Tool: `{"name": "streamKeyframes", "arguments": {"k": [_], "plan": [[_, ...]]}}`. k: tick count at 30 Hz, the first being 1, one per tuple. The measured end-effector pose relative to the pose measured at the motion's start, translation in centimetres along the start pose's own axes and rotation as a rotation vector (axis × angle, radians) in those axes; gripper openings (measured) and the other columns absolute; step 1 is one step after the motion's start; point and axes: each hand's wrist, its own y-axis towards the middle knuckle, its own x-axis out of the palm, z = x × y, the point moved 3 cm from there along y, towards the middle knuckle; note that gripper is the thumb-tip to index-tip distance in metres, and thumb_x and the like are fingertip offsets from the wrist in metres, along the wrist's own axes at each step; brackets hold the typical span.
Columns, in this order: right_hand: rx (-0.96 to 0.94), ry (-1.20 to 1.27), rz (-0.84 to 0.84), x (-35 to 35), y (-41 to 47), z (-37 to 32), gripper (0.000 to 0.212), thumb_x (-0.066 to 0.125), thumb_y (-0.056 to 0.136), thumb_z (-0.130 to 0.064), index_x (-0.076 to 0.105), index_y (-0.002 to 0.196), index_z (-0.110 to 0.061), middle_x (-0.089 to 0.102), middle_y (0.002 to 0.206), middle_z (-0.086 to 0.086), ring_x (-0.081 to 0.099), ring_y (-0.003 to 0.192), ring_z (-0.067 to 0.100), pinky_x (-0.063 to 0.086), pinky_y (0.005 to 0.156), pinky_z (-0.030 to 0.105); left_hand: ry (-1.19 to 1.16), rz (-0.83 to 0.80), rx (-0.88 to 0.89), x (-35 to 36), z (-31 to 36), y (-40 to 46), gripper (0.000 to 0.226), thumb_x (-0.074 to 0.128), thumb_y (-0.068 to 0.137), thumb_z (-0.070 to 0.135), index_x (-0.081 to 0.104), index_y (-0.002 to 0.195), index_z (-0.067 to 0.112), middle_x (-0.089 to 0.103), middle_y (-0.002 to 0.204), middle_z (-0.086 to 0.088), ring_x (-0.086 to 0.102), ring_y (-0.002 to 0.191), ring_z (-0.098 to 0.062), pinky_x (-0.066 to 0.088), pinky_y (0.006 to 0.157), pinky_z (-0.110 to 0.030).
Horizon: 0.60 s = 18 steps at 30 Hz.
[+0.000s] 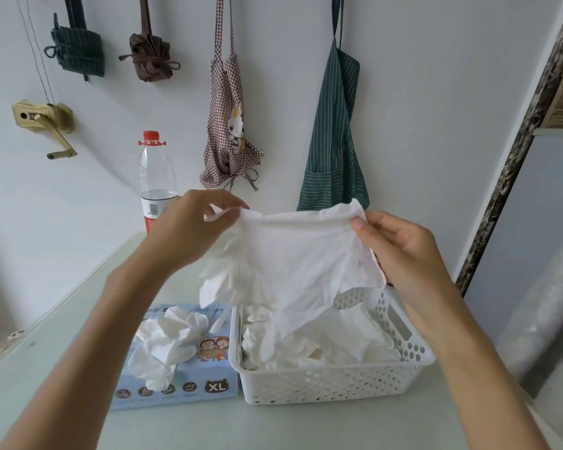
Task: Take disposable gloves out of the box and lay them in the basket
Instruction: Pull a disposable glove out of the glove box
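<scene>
Nearest the viewer, below and between the two forearms, the pale green surface (273,427) carries a light blue glove box (192,378) lying flat under the left forearm, with a bunch of white gloves (166,342) spilling crumpled from its top opening. Just beside the box, touching or nearly touching its side, stands a white perforated basket (332,381) under the right forearm, and a loose heap of white gloves (338,345) already lies inside it. Above the basket, both hands hold one white disposable glove (299,264) in the air, stretched between them by its cuff edge. The left hand (189,228) pinches one corner of the cuff with thumb and fingertips; the right hand (400,248) pinches the other corner, thumb in front. The hands are well apart, so the cuff runs as a taut line from one to the other, roughly level. The glove's long axis hangs downward from that line, cuff uppermost, its finger end drooping toward the basket and reaching the gloves heaped there. More thin white film hangs bunched below the left hand. Beyond the left hand stands a clear plastic bottle (156,180) with a red cap. Farther back, aprons hang on the white wall, a checked apron (229,125) beyond the left hand and a green striped apron (333,134) beyond the right.
</scene>
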Motion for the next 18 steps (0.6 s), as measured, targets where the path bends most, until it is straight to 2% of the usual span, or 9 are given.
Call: {"name": "streamKeyframes", "arguments": {"k": [3,4,5,7,9,13,16,18], "plan": [[0.202,-0.143,0.004,-1.1,0.8,5.0,0.01,0.061,0.092,-0.022,0.071,0.089,-0.022,0.072,0.08,-0.006,0.067,0.076,0.005,0.05,0.074,0.016,0.22,-0.285,-0.052,4.2,-1.4,1.4,0.012,0.063,0.089,0.024,0.066,0.097,0.032,0.062,0.089,0.013,0.06,0.086,-0.012,0.048,0.082,-0.03],[0.278,-0.255,0.008,-1.7,1.0,7.2,0.011,0.061,0.092,-0.021,0.072,0.091,-0.018,0.071,0.078,-0.007,0.066,0.074,0.005,0.05,0.071,0.016,0.268,-0.351,-0.067,6.2,-2.0,1.5,0.013,0.064,0.088,0.025,0.067,0.099,0.031,0.063,0.091,0.012,0.062,0.09,-0.012,0.048,0.084,-0.029],[0.336,-0.414,0.006,-2.3,1.1,9.6,0.012,0.061,0.092,-0.021,0.071,0.092,-0.014,0.072,0.079,-0.003,0.067,0.077,0.011,0.051,0.072,0.022,0.298,-0.384,-0.07,8.2,-2.6,1.6,0.013,0.064,0.088,0.026,0.067,0.1,0.03,0.064,0.092,0.013,0.063,0.094,-0.012,0.047,0.083,-0.027],[0.388,-0.755,-0.013,-3.1,1.1,13.4,0.018,0.059,0.092,-0.022,0.071,0.098,-0.01,0.073,0.094,0.008,0.066,0.092,0.027,0.051,0.08,0.032,0.347,-0.378,-0.037,11.4,-3.1,1.5,0.012,0.065,0.088,0.029,0.066,0.1,0.03,0.068,0.099,0.013,0.064,0.099,-0.011,0.043,0.08,-0.025],[0.373,-0.94,-0.038,-3.4,0.8,14.9,0.023,0.057,0.093,-0.023,0.069,0.11,-0.015,0.071,0.108,0.008,0.064,0.102,0.031,0.05,0.082,0.032,0.408,-0.321,0.026,13.6,-3.0,1.5,0.012,0.063,0.089,0.03,0.064,0.1,0.029,0.07,0.106,0.012,0.063,0.1,-0.012,0.039,0.08,-0.024],[0.277,-1.127,0.0,-4.0,1.5,15.0,0.026,0.053,0.095,-0.024,0.062,0.119,-0.022,0.068,0.111,0.007,0.063,0.1,0.03,0.047,0.074,0.032,0.548,-0.25,0.234,16.0,-2.5,1.5,0.013,0.059,0.092,0.026,0.062,0.104,0.029,0.067,0.111,0.012,0.058,0.104,-0.013,0.035,0.087,-0.026],[0.209,-1.219,0.002,-4.1,1.9,14.5,0.027,0.055,0.095,-0.023,0.056,0.123,-0.022,0.067,0.109,0.006,0.063,0.099,0.027,0.044,0.071,0.031,0.637,-0.278,0.388,16.8,-2.8,0.9,0.017,0.06,0.09,0.018,0.063,0.104,0.028,0.063,0.116,0.008,0.054,0.106,-0.016,0.035,0.084,-0.027],[0.153,-1.282,-0.023,-3.9,2.0,14.1,0.031,0.056,0.095,-0.022,0.053,0.126,-0.021,0.068,0.11,0.005,0.064,0.1,0.026,0.046,0.073,0.031,0.631,-0.235,0.441,16.8,-3.0,0.4,0.02,0.067,0.082,0.011,0.066,0.096,0.026,0.066,0.111,0.006,0.057,0.101,-0.018,0.04,0.08,-0.03]]}}
